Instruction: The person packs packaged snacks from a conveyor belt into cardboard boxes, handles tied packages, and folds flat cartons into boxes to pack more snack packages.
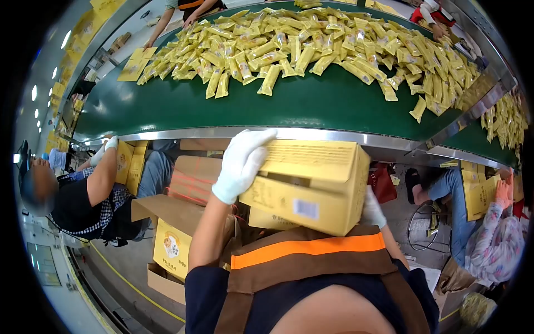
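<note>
A yellow carton (306,192) with a white label is held in front of my chest, tilted, with a gap between its flaps. My left hand (242,161), in a white glove, grips its upper left edge with fingers bent over the side. At the carton's right side, my right hand (372,209), also gloved, rests against it; its fingers are mostly hidden behind the box. Beyond the carton lies a green conveyor belt (194,111) heaped with yellow wrapped packets (278,47).
Brown open cartons (167,220) stand to my left, one containing a yellow box (171,247). A metal rail (194,133) edges the belt. People sit on both sides, and others' hands reach over the belt's far side. A red bag (381,183) hangs beneath.
</note>
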{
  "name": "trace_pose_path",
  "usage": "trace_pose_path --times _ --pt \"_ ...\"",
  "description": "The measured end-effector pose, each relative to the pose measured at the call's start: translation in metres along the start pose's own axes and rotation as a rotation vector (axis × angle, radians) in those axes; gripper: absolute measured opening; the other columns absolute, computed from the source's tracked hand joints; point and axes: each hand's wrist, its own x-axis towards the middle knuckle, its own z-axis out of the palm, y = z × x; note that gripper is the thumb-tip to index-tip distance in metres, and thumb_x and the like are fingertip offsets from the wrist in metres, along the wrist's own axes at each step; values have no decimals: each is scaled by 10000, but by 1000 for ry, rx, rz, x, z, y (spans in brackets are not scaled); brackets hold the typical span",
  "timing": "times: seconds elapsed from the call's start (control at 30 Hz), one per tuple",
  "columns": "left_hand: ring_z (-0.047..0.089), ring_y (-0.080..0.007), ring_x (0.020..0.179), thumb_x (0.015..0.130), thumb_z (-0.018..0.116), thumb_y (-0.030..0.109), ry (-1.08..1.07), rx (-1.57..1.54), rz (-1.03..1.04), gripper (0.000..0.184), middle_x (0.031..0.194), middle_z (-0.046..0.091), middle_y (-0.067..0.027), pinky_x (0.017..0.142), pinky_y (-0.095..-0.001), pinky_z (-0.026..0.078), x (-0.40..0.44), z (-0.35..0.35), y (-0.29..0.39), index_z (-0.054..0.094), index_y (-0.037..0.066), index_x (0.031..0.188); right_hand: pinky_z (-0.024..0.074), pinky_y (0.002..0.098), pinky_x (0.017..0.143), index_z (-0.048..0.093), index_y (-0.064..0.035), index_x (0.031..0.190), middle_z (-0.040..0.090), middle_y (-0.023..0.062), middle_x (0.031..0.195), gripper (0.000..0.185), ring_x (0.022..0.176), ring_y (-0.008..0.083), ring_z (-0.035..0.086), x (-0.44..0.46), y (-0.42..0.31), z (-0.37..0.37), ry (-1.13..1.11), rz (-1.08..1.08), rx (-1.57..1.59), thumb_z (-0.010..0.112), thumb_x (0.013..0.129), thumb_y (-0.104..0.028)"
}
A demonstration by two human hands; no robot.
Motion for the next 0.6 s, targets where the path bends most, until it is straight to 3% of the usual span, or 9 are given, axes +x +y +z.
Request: trace_pose_path --times 0.13,0.23,0.27,0.3,0.33,0.4,0.47,0.53,0.6 --pt "599 -307 1060 978 478 300 539 -166 -145 426 1130 641 -170 931 -420 451 -61 96 -57 596 -31 1218 501 338 898 499 -9 1316 664 60 1154 567 1032 175 639 -39 -115 124 -276 -400 -557 713 853 -257" --pt "539 -330 1183 941 520 284 229 307 -228 419 1230 602 -148 1028 -507 368 -111 167 -90 567 42 1280 526 417 671 519 -25 1163 667 187 783 444 735 377 673 -29 -147 162 -465 -539 -1597 713 827 -241" --pt "519 -338 1224 928 534 279 130 457 -250 429 1263 588 -140 1060 -536 341 -120 176 -90 557 66 1300 514 457 653 528 -43 1083 656 198 758 358 742 424 645 -23 -144 170 -644 -345 -1826 674 851 -275" --pt "441 -358 1296 894 552 225 21 290 -343 457 1297 567 -126 1092 -607 234 -125 170 -85 533 120 1338 507 464 629 512 -60 1027 630 192 711 324 705 418 634 -22 -130 177 -722 -288 -1926 667 857 -289" --pt "491 -345 1254 900 529 195 -204 512 -302 450 1296 571 -140 1074 -520 330 -111 138 -67 544 112 1342 500 470 606 497 -76 971 605 186 664 300 667 411 624 -21 -113 180 -801 -228 -2024 659 863 -303" --pt "546 -357 1198 859 547 93 -472 337 -589 506 1330 558 -159 1030 -409 425 -83 93 -70 529 98 1364 501 478 614 483 -79 978 615 191 681 308 686 410 632 -10 -87 175 -802 -202 -2012 636 879 -327" --pt "583 -361 1129 872 591 127 246 -194 -501 465 1301 555 -216 969 -352 475 -65 77 -75 548 72 1332 502 483 631 494 -83 994 625 188 695 315 708 406 639 0 -74 184 -822 -215 -2025 624 887 -349" --pt "550 -368 1170 877 634 189 305 -136 -278 483 1319 533 -235 1011 -387 445 0 41 -16 541 58 1334 505 485 658 529 -89 1017 634 176 706 323 734 398 646 6 -59 202 -845 -256 -2033 623 886 -369" --pt "511 -366 1220 851 676 219 10 142 -12 527 1362 501 -233 1028 -415 428 22 47 13 540 77 1341 509 478 678 567 -89 1035 646 176 739 342 744 392 652 11 -63 200 -875 -265 -1848 622 879 -388"
